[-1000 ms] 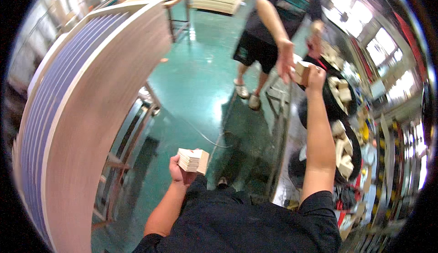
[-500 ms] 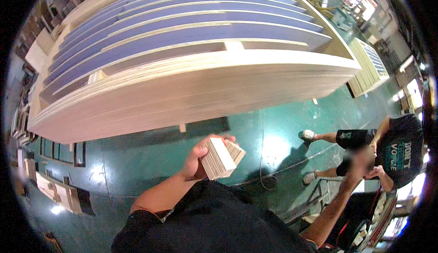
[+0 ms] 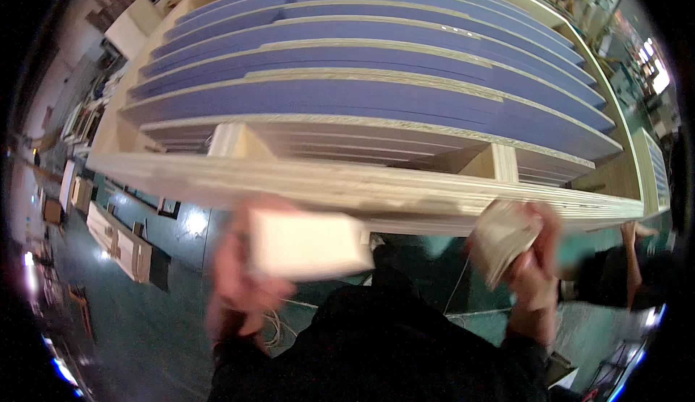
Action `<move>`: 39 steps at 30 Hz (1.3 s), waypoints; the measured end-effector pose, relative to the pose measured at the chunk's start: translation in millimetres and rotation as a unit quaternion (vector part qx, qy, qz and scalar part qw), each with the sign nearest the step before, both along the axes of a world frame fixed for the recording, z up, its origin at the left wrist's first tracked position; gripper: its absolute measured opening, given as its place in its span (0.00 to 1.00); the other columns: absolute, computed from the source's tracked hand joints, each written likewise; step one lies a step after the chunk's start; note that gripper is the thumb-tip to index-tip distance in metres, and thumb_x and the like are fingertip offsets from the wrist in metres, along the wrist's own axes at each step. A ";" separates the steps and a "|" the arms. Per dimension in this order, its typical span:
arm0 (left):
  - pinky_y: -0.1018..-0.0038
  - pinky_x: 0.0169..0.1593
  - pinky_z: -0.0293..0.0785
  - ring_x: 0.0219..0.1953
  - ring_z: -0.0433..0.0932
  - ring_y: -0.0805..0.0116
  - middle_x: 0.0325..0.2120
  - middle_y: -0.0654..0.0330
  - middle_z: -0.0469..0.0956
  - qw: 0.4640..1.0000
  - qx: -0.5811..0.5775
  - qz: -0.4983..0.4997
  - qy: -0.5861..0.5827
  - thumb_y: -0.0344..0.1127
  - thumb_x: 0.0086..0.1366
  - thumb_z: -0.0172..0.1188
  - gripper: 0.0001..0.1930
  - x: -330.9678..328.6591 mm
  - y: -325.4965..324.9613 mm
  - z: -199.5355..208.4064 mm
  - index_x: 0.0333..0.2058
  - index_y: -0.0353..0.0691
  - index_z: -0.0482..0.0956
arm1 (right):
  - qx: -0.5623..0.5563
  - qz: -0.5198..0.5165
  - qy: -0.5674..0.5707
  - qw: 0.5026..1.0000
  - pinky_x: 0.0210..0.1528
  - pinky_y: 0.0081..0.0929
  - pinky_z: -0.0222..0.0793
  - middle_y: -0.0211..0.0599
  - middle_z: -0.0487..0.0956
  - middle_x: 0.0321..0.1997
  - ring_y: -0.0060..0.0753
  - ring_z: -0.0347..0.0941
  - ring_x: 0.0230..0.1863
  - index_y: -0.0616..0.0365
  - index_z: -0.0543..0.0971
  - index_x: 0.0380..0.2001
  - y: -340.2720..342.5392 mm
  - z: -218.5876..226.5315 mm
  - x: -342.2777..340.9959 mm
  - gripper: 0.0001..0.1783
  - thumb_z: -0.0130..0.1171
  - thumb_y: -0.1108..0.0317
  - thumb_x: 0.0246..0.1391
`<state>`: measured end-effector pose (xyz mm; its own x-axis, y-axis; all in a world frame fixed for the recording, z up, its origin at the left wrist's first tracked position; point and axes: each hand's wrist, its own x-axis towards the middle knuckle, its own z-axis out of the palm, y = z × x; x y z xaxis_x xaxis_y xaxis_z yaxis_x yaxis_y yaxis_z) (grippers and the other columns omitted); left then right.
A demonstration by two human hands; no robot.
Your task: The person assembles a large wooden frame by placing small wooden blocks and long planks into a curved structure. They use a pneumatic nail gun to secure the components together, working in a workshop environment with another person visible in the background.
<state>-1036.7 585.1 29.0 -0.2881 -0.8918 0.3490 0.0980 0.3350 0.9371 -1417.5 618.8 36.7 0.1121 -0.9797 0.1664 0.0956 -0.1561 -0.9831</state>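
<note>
Black top, black sleeves, bare hands

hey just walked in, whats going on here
A person holds a pale block in the left hand and a second block in the right hand, both blurred, in front of a big wooden frame with blue panels. Two wood pieces stand just inside its near edge. Another person's arm shows at far right.
</note>
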 end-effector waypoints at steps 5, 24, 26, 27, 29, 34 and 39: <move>0.62 0.67 0.67 0.63 0.72 0.60 0.61 0.53 0.74 0.887 -0.017 0.284 -0.363 0.57 0.67 0.64 0.37 128.5 -109.9 42.0 0.66 0.37 0.68 | -0.110 0.043 0.471 0.874 0.57 0.40 0.70 0.49 0.73 0.52 0.50 0.72 0.54 0.60 0.77 0.48 -95.1 64.7 -40.8 0.19 0.69 0.65 0.56; 0.57 0.63 0.68 0.59 0.74 0.42 0.56 0.40 0.74 0.788 0.003 0.064 -0.613 0.49 0.63 0.67 0.34 178.3 -193.6 31.4 0.63 0.39 0.71 | 0.080 -0.031 0.708 0.701 0.55 0.55 0.68 0.59 0.68 0.50 0.69 0.71 0.52 0.65 0.66 0.51 -171.5 13.4 12.7 0.27 0.64 0.70 0.50; 0.58 0.62 0.70 0.58 0.75 0.43 0.54 0.43 0.75 0.816 -0.002 0.031 -0.578 0.46 0.64 0.67 0.32 193.0 -192.0 30.7 0.63 0.40 0.71 | 0.098 -0.049 0.711 0.695 0.57 0.54 0.67 0.59 0.69 0.50 0.69 0.71 0.53 0.65 0.66 0.52 -169.4 14.1 15.5 0.27 0.64 0.71 0.50; 0.58 0.59 0.71 0.55 0.76 0.43 0.52 0.43 0.76 0.823 -0.018 0.018 -0.568 0.47 0.64 0.67 0.31 197.0 -193.0 30.6 0.62 0.40 0.71 | 0.100 -0.051 0.711 0.694 0.58 0.54 0.67 0.60 0.70 0.51 0.69 0.70 0.54 0.64 0.66 0.52 -172.0 14.1 13.0 0.27 0.64 0.71 0.51; 0.57 0.56 0.73 0.52 0.77 0.43 0.48 0.44 0.77 0.821 -0.042 -0.001 -0.569 0.47 0.65 0.65 0.29 198.1 -191.8 26.9 0.60 0.39 0.72 | 0.109 -0.060 0.716 0.687 0.58 0.54 0.67 0.61 0.70 0.52 0.70 0.70 0.56 0.64 0.66 0.53 -172.8 10.5 4.8 0.27 0.64 0.72 0.51; 0.50 0.45 0.75 0.43 0.78 0.37 0.38 0.43 0.78 0.746 -0.092 -0.009 -0.659 0.46 0.61 0.63 0.23 179.0 -203.7 33.3 0.49 0.37 0.73 | 0.139 -0.066 0.710 0.688 0.52 0.54 0.74 0.63 0.80 0.44 0.68 0.78 0.49 0.64 0.67 0.53 -185.3 5.7 1.6 0.33 0.70 0.67 0.47; 0.49 0.46 0.77 0.44 0.80 0.36 0.37 0.40 0.80 0.690 -0.041 0.000 -0.722 0.47 0.57 0.64 0.25 156.3 -208.9 39.7 0.47 0.35 0.74 | 0.165 -0.061 0.717 0.675 0.46 0.53 0.76 0.68 0.81 0.42 0.68 0.81 0.46 0.66 0.69 0.49 -190.5 18.9 21.5 0.33 0.72 0.64 0.42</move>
